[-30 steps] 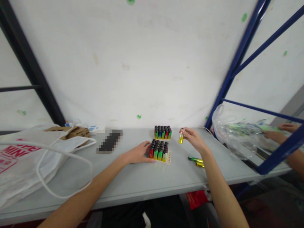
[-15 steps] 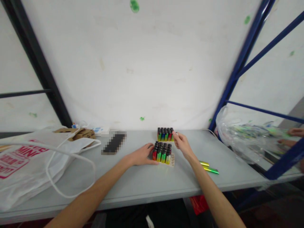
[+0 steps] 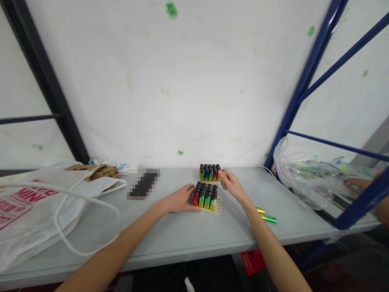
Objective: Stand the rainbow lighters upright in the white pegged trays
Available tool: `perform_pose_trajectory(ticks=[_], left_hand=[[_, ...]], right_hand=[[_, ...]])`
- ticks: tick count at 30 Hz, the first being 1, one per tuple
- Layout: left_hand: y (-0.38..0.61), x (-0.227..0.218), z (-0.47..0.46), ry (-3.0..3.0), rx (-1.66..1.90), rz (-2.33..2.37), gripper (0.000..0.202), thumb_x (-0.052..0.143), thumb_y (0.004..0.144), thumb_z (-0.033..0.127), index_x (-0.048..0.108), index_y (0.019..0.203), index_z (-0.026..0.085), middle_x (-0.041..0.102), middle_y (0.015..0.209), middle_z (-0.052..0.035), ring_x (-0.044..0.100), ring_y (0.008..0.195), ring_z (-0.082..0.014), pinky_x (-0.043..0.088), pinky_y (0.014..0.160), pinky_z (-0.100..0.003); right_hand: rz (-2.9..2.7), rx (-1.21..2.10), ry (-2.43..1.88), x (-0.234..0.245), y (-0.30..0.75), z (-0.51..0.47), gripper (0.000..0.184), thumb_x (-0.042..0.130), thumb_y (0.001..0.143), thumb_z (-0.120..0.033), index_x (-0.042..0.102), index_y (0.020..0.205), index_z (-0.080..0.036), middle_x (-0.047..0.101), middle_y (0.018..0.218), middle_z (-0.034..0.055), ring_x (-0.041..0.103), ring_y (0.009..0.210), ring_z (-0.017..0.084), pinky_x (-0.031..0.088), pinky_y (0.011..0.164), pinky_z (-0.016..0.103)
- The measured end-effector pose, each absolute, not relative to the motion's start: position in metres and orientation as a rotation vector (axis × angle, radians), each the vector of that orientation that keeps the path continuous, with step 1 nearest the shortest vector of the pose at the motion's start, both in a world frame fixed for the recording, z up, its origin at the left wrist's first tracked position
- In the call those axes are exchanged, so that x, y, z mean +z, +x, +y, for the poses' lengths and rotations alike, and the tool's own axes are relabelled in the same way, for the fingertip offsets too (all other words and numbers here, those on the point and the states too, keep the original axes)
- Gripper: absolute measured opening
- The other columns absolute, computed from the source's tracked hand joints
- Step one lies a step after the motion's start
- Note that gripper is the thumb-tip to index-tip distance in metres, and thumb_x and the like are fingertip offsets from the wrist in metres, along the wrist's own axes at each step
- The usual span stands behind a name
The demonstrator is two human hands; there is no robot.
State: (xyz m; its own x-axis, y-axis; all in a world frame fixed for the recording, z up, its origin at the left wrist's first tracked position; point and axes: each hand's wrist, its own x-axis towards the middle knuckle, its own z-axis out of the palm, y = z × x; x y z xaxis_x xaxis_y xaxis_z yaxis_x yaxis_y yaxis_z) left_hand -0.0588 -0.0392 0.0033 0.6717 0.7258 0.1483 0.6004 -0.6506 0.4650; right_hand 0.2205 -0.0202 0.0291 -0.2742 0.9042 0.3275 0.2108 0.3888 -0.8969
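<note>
In the head view, my left hand is curved around the left side of the near tray, thumb along its front edge. Black-topped lighters in red, green and yellow stand upright in its rows, and bare slots show along its right side. Behind it stands a second block of lighters. My right hand is at that block's right end with its fingers pinched together. A small dark tip shows at the fingertips and looks like a lighter's top; the fingers hide most of it.
Yellow and green shiny pieces lie right of my right forearm. A pixelated dark object, a white carrier bag and cardboard are on the left. Clear plastic bags and another person's arm are beyond the blue frame.
The whole view has shifted slightly. My right hand stays by the far block, its fingers a little closer in. My left hand keeps its place on the tray. The other person's hands have moved.
</note>
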Motion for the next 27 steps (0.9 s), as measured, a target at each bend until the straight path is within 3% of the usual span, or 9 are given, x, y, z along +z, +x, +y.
perform_pose_trajectory(ticks=[4,7,11,14,22,27], left_hand=[[-0.059,0.002,-0.038,2.521,0.472,1.032,0.089,0.074,0.082,0.072,0.049,0.150,0.019,0.049,0.151,-0.0162,0.050,0.140,-0.0376,0.038,0.122,-0.048],[-0.059,0.002,-0.038,2.509,0.465,1.044,0.090,0.073,0.082,0.073,0.049,0.149,0.019,0.049,0.152,-0.0169,0.050,0.139,-0.0379,0.039,0.121,-0.048],[-0.058,0.004,-0.040,2.497,0.446,1.054,0.090,0.074,0.082,0.072,0.049,0.149,0.016,0.048,0.153,-0.0179,0.049,0.141,-0.0375,0.036,0.123,-0.046],[-0.059,0.002,-0.039,2.496,0.468,1.040,0.089,0.075,0.082,0.071,0.049,0.150,0.018,0.047,0.154,-0.0168,0.049,0.141,-0.0371,0.037,0.123,-0.046],[-0.059,-0.001,-0.036,2.514,0.478,1.022,0.091,0.073,0.082,0.074,0.048,0.150,0.020,0.049,0.152,-0.0158,0.050,0.140,-0.0371,0.038,0.121,-0.047],[-0.059,0.001,-0.038,2.508,0.479,1.029,0.089,0.074,0.082,0.073,0.050,0.149,0.021,0.050,0.151,-0.0147,0.050,0.139,-0.0369,0.038,0.122,-0.046]], right_hand=[[-1.912,0.814,-0.967,0.036,0.228,-0.023,0.046,0.046,0.100,-0.067,0.053,0.091,-0.023,0.062,0.078,0.0003,0.059,0.072,0.017,0.050,0.071,0.030],[-2.086,0.714,-1.064,0.041,0.235,-0.027,0.038,0.045,0.104,-0.057,0.058,0.100,-0.022,0.075,0.097,0.0064,0.068,0.085,0.020,0.052,0.079,0.033],[-2.287,0.470,-1.279,0.042,0.241,-0.031,0.026,0.047,0.104,-0.038,0.063,0.109,-0.019,0.080,0.101,0.0106,0.073,0.086,0.024,0.051,0.080,0.033],[-2.412,0.510,-1.286,0.041,0.243,-0.032,0.026,0.054,0.099,-0.031,0.070,0.115,-0.018,0.081,0.104,0.0118,0.075,0.089,0.026,0.053,0.081,0.033],[-2.345,0.670,-1.185,0.058,0.258,-0.036,0.035,0.062,0.096,-0.048,0.077,0.100,-0.017,0.081,0.095,0.0101,0.075,0.085,0.027,0.057,0.080,0.035],[-2.196,1.114,-1.036,0.049,0.254,-0.035,0.059,0.066,0.090,-0.063,0.071,0.123,-0.015,0.081,0.098,0.0104,0.077,0.090,0.028,0.062,0.081,0.039]])
